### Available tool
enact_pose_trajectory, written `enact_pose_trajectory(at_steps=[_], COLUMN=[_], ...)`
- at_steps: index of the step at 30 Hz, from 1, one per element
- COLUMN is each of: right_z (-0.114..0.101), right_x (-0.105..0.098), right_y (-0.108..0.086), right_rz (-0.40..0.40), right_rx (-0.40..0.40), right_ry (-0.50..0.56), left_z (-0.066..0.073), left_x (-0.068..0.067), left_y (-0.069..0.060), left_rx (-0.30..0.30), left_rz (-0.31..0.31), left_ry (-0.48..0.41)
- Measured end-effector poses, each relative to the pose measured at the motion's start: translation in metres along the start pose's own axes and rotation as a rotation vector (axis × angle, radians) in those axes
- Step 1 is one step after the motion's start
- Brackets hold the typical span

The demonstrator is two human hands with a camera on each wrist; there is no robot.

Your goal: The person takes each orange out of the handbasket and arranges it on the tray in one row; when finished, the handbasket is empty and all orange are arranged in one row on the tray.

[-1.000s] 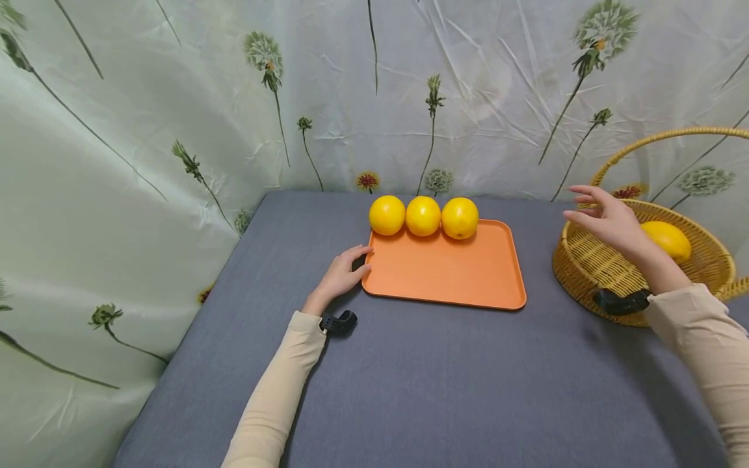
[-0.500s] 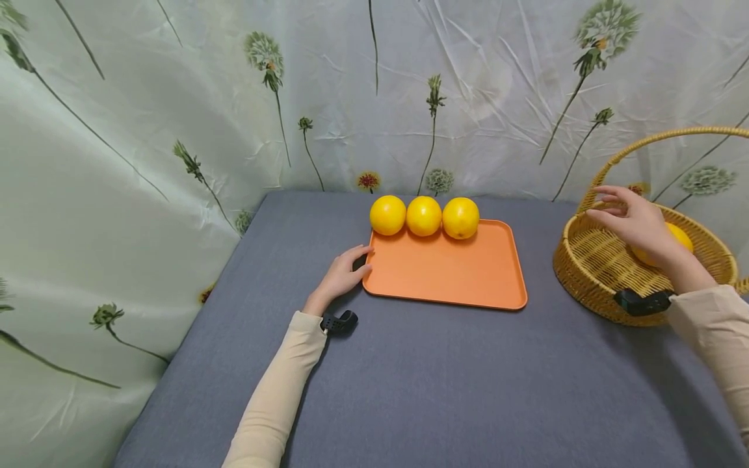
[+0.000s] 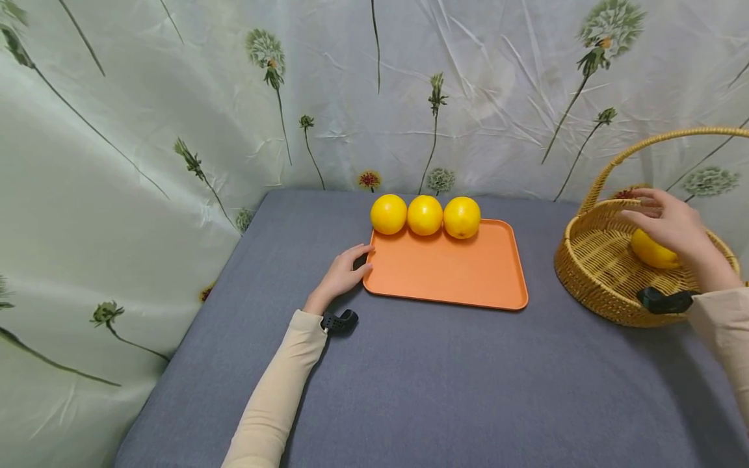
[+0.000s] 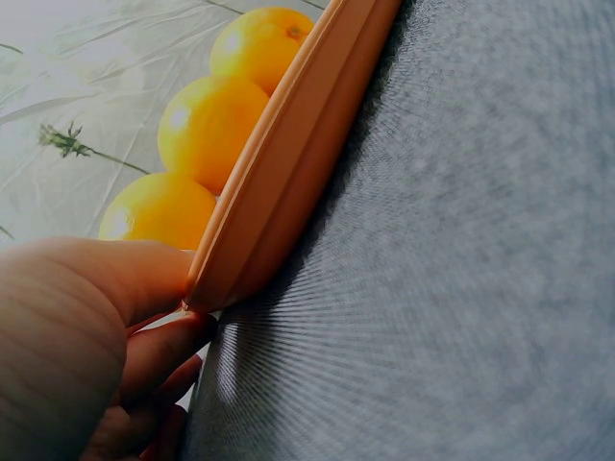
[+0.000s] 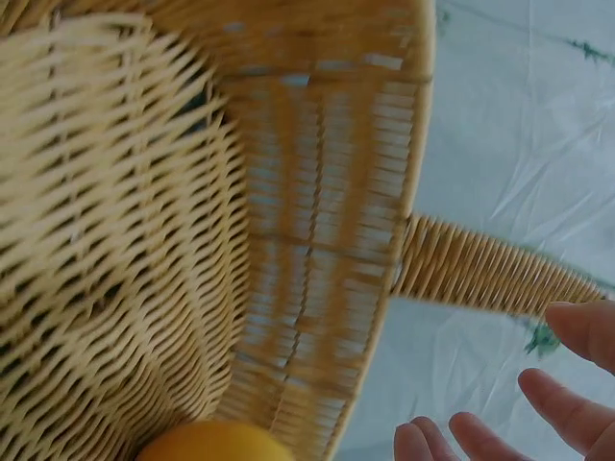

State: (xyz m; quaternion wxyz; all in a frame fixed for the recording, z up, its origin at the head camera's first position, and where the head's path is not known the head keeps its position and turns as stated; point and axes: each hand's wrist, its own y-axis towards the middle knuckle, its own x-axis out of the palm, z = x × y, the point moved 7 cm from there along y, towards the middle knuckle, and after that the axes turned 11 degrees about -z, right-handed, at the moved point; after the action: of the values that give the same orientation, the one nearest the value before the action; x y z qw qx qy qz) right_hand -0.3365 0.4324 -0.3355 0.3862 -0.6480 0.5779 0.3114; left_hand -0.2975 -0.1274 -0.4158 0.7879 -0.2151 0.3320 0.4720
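In the head view my left hand [image 3: 341,274] rests at the left edge of an orange tray [image 3: 447,276], its thumb and fingertips touching the rim. The left wrist view shows the thumb at the tray's corner, with the other fingers partly hidden. Three oranges [image 3: 425,215] sit side by side along the tray's far edge. My right hand [image 3: 673,224] hovers over the wicker basket [image 3: 591,286], fingers apart and loosely bent, holding nothing. Another orange [image 3: 651,250] lies inside the basket, partly hidden under this hand. The right wrist view shows only part of that orange.
A tall arched handle [image 3: 620,156] rises over the basket beside my right hand. Grey cloth [image 3: 445,377] covers the table. A pale curtain [image 3: 328,78] with printed dandelions hangs along the back and left.
My right hand has moved rightward over the basket, exposing more of its woven floor and the left part of the orange. My left hand, the tray and its oranges have stayed in place.
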Motion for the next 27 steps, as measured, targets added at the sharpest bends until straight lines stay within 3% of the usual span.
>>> enact_pose_trajectory(at_steps=[4,7,10,20,27], right_z=[0.063,0.087,0.096,0.084,0.032], right_x=[0.001,-0.001,-0.003,-0.009,-0.007], right_y=[0.033,0.039,0.038,0.022,-0.016], right_rz=[0.047,0.056,0.069,0.082,0.023], right_rx=[0.048,0.073,0.108,0.131,0.133], right_ry=[-0.006,-0.012,-0.034,-0.087,-0.143], left_z=[-0.001,-0.001,-0.001,-0.002,-0.001], left_x=[0.001,0.001,0.001,0.0,0.001], left_y=[0.0,0.0,0.0,0.001,0.0], left_rx=[-0.011,-0.021,-0.023,-0.01,-0.01], left_rz=[-0.008,-0.012,-0.009,0.001,-0.01], left_ry=[-0.001,-0.003,-0.005,0.02,0.01])
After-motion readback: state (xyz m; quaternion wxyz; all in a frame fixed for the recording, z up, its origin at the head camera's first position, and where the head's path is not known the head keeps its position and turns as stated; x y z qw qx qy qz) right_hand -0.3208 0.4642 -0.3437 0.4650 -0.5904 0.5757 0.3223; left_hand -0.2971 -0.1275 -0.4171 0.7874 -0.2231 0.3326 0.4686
